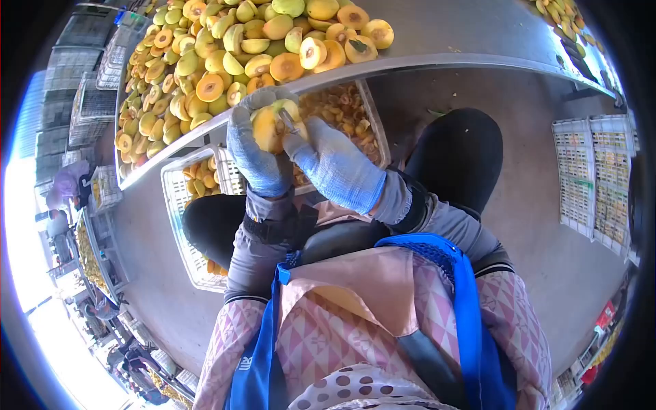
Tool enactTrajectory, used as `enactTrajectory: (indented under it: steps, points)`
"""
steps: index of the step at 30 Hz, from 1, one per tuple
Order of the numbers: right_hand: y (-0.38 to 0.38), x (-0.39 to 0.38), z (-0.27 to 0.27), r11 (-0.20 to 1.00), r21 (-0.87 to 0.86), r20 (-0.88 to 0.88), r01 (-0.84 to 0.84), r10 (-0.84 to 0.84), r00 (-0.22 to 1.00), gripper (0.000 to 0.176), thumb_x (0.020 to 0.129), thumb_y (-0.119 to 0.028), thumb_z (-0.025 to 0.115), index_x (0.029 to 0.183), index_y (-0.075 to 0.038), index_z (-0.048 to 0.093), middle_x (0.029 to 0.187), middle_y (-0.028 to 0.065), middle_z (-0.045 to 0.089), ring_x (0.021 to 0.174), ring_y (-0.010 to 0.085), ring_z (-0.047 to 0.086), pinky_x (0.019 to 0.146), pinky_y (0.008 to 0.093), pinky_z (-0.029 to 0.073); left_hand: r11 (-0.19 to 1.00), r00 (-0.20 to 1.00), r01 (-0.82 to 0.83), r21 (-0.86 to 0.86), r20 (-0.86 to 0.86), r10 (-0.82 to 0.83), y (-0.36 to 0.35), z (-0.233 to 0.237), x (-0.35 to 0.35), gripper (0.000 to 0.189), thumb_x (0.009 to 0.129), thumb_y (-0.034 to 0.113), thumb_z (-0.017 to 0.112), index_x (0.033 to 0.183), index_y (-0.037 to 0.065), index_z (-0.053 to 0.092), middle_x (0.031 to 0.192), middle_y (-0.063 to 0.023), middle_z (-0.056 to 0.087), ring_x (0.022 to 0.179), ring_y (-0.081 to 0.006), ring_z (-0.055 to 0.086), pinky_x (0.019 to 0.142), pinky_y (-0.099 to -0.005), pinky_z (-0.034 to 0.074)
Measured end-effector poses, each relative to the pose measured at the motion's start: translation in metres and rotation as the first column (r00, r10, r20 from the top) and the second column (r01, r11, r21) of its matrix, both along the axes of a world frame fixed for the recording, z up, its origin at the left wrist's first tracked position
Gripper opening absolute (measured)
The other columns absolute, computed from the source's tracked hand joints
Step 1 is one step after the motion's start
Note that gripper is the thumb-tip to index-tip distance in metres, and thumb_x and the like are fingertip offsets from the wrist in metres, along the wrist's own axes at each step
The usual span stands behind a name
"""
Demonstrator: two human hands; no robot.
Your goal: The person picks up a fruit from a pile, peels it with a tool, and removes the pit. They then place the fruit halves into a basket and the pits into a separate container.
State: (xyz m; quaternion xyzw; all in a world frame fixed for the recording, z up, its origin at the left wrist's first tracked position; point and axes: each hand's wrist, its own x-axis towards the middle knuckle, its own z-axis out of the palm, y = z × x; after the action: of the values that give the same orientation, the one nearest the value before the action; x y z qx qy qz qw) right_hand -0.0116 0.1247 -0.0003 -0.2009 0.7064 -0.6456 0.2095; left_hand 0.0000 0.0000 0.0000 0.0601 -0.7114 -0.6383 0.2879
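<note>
Pale blue knit gloves are seen on both hands in the head view, the only one given; by the fingers of the left hand (258, 154) a yellow fruit (265, 131) is grasped, its rounded side cupped in the palm and its face turned toward the right hand (342, 164); by the right fingers a small metal tool (288, 120) is gripped, its tip set against the fruit, with the thumb just beside it; how the remaining right fingers are folded cannot be told, as they are partly hidden. Just beyond the fingertips, a large heap of halved yellow fruit (205, 75) is spread on a metal-edged table (471, 60), with reddish centres shown on some cut faces; beneath the fingers and partly covered by them, a tray (375, 123) filled with brownish-yellow pieces (338, 109) is seen under the table's edge; near the left fingers, lower and to their left, a white crate (229, 174) is placed, with yellow-orange fruit (200, 179) held in it; well apart to the right of the fingers, pale slatted crates (594, 178) are stood on the floor (526, 205); far to their left, more crates (96, 102) are stacked.
</note>
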Motion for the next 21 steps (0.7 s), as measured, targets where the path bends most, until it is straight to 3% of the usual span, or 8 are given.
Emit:
enactTrajectory:
  steps: [2,5,7,9,11,13,17,21]
  points:
    - [-0.004,0.003,-0.003,0.994,-0.107,0.014,0.034,-0.033,0.999,0.023,0.096,-0.022,0.057,0.099,0.0,0.055,0.094,0.0219,0.06,0.082,0.0373,0.06,0.071,0.0404,0.05,0.944,0.996,-0.09,-0.319,-0.037,0.083,-0.001,-0.001,0.0,0.049,0.102,0.034,0.034,0.104,-0.007,0.06,0.099,-0.0178,0.066,0.092,-0.0252,0.064,0.087,-0.036,0.05]
    - [-0.002,-0.001,-0.01,0.986,-0.164,-0.154,-0.027,0.002,0.988,0.021,0.091,-0.017,0.059,0.1,0.002,0.054,0.092,0.0229,0.059,0.082,0.0394,0.061,0.073,0.0414,0.05,0.973,0.99,-0.027,-0.229,-0.138,-0.005,-0.005,-0.011,-0.006,0.049,0.101,0.033,0.033,0.1,-0.007,0.062,0.097,-0.0164,0.067,0.088,-0.0239,0.065,0.084,-0.0355,0.051]
    - [-0.004,0.002,-0.015,0.99,-0.14,-0.217,-0.03,-0.001,0.976,0.022,0.088,-0.014,0.06,0.101,0.002,0.054,0.093,0.0241,0.059,0.082,0.0405,0.061,0.073,0.0423,0.051,0.914,0.995,-0.079,-0.398,-0.087,0.048,0.0,0.005,-0.002,0.049,0.101,0.033,0.034,0.099,-0.007,0.062,0.097,-0.0161,0.067,0.087,-0.0232,0.065,0.083,-0.0353,0.051]
    - [-0.004,0.003,-0.018,1.0,-0.005,-0.273,-0.028,0.025,0.962,0.026,0.087,-0.013,0.06,0.104,0.004,0.053,0.09,0.0247,0.061,0.081,0.0412,0.062,0.071,0.0438,0.051,0.935,0.998,-0.057,-0.35,-0.02,0.053,0.0,0.007,0.0,0.048,0.1,0.033,0.034,0.098,-0.006,0.062,0.097,-0.0162,0.067,0.087,-0.0228,0.064,0.082,-0.0349,0.051]
    - [0.0,0.003,-0.02,0.98,0.199,-0.326,-0.03,0.095,0.941,0.033,0.085,-0.016,0.061,0.108,0.006,0.051,0.084,0.0247,0.065,0.081,0.0418,0.065,0.069,0.046,0.052,0.997,0.998,0.019,-0.081,0.059,-0.014,-0.006,-0.002,0.001,0.047,0.1,0.032,0.035,0.098,-0.006,0.062,0.097,-0.0167,0.067,0.087,-0.0224,0.064,0.083,-0.0343,0.051]
    - [0.002,0.004,-0.015,0.966,0.257,-0.299,-0.034,0.113,0.948,0.035,0.084,-0.016,0.061,0.108,0.007,0.051,0.08,0.0232,0.066,0.077,0.0413,0.065,0.067,0.0461,0.053,0.993,0.992,0.076,0.089,0.091,-0.084,-0.006,-0.004,0.003,0.046,0.101,0.032,0.035,0.098,-0.005,0.062,0.096,-0.017,0.067,0.087,-0.0227,0.064,0.082,-0.034,0.052]
    - [0.006,0.006,-0.014,0.935,0.353,-0.373,-0.02,0.161,0.914,0.035,0.084,-0.015,0.06,0.108,0.008,0.05,0.075,0.0224,0.066,0.073,0.04,0.066,0.064,0.0457,0.053,0.835,0.966,0.082,0.544,0.164,-0.201,-0.002,0.004,0.003,0.044,0.102,0.032,0.036,0.099,-0.005,0.06,0.095,-0.0168,0.067,0.086,-0.0238,0.065,0.08,-0.0335,0.053]
    - [0.005,0.008,-0.013,0.909,0.415,-0.362,-0.031,0.196,0.912,0.034,0.084,-0.016,0.059,0.107,0.008,0.05,0.075,0.0223,0.066,0.072,0.0389,0.067,0.064,0.0459,0.053,0.882,0.968,0.05,0.469,0.193,-0.158,-0.002,0.005,0.005,0.046,0.102,0.034,0.037,0.099,-0.005,0.06,0.095,-0.0167,0.066,0.086,-0.0247,0.065,0.078,-0.0332,0.053]
